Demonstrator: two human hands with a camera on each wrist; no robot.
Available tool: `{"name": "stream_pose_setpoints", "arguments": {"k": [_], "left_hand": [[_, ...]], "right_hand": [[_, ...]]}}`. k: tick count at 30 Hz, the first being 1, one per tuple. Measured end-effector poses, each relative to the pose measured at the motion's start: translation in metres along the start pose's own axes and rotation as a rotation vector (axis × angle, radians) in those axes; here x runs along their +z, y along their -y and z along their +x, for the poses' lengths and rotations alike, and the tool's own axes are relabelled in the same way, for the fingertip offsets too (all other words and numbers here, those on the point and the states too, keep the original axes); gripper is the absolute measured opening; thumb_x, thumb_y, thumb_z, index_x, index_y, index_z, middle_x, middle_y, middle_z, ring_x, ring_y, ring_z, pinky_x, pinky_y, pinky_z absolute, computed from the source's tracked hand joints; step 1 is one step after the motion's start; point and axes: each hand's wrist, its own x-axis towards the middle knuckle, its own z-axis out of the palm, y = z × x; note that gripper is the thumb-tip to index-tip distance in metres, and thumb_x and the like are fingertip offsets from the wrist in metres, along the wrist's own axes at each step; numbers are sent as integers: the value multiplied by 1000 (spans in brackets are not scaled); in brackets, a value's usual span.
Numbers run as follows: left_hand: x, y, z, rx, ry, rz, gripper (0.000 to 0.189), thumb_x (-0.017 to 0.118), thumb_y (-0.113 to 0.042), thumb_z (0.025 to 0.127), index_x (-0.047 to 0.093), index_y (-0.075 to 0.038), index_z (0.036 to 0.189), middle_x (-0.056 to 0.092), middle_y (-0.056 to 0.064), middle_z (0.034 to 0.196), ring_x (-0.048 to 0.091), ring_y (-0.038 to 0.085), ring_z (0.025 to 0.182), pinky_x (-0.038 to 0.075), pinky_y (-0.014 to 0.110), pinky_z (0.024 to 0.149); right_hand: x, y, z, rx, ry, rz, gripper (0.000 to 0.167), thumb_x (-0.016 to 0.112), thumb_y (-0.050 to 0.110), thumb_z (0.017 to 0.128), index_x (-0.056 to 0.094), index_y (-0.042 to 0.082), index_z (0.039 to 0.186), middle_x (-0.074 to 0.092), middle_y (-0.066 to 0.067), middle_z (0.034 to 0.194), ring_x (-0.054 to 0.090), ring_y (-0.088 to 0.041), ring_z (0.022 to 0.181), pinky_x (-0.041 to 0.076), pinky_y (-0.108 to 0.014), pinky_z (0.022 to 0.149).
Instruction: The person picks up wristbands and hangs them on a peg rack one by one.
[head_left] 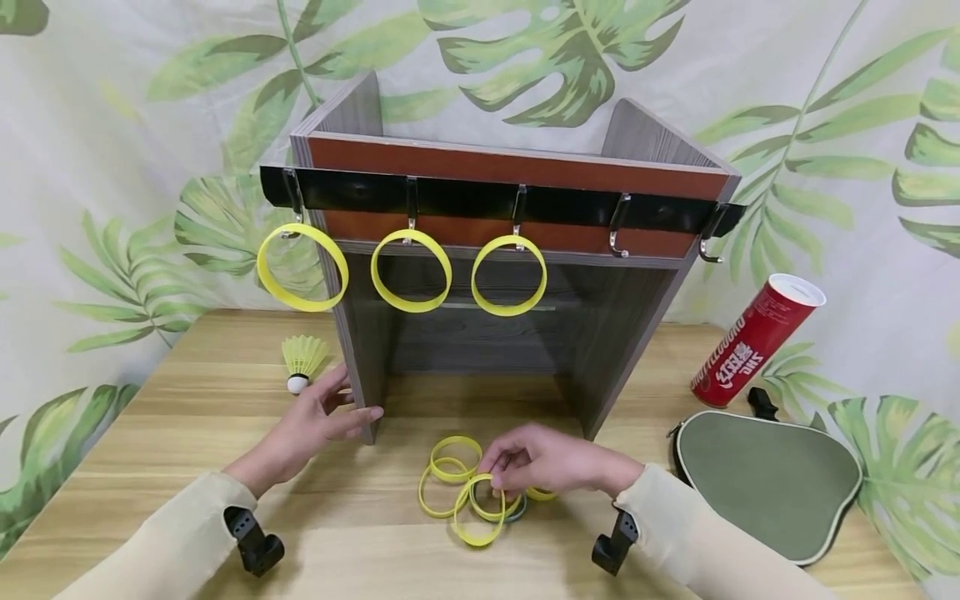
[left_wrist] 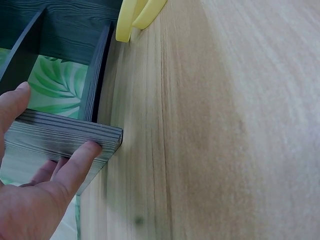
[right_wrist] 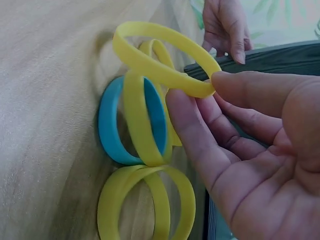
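My right hand pinches a yellow silicone wristband between thumb and fingers, just above a small pile. In the right wrist view the held wristband is tilted over several other yellow wristbands and a blue one. My left hand holds the lower front edge of the left side panel of a grey wood-grain stand, the thumb on the front edge. Three yellow wristbands hang from hooks on the black rail across the stand. The two right-hand hooks carry none.
A yellow shuttlecock rests beyond my left hand. On the right stand a red tube with a white lid and a green racket-shaped case. Leaf-print cloth hangs behind the wooden table.
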Motion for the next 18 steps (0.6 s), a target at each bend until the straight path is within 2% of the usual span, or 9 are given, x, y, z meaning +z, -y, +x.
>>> {"name": "stream_pose_setpoints", "arguments": {"k": [3, 8, 12, 18], "left_hand": [[0, 0, 0, 0, 3, 4, 75, 75, -17, 98, 36, -18, 162, 57, 8, 140, 60, 15, 119, 63, 35, 86], [1, 1, 0, -3, 7, 4, 75, 75, -18, 98, 36, -19, 162, 57, 5, 141, 59, 14, 119, 63, 35, 86], [1, 0, 1, -11, 15, 2, 76, 75, -18, 98, 35, -19, 162, 55, 8, 143, 58, 14, 120, 62, 34, 87], [0, -1, 0, -11, 15, 1, 76, 75, -17, 98, 35, -18, 162, 55, 8, 143, 58, 14, 119, 63, 34, 86]], "right_hand": [[-5, 1, -4, -13, -15, 33, 27, 65, 0, 99, 65, -14, 122, 69, -34, 109, 69, -8, 88, 63, -30, 85], [-16, 6, -13, -51, -59, 92, 29, 64, 3, 101, 62, -14, 125, 68, -35, 111, 71, -9, 93, 64, -35, 89], [-26, 14, -23, -102, -113, 158, 32, 64, 6, 103, 59, -15, 126, 69, -27, 110, 73, -9, 96, 64, -35, 90], [-36, 31, -38, -174, -194, 255, 36, 64, 6, 103, 54, -18, 128, 74, -7, 110, 74, -12, 102, 63, -34, 93]]}}
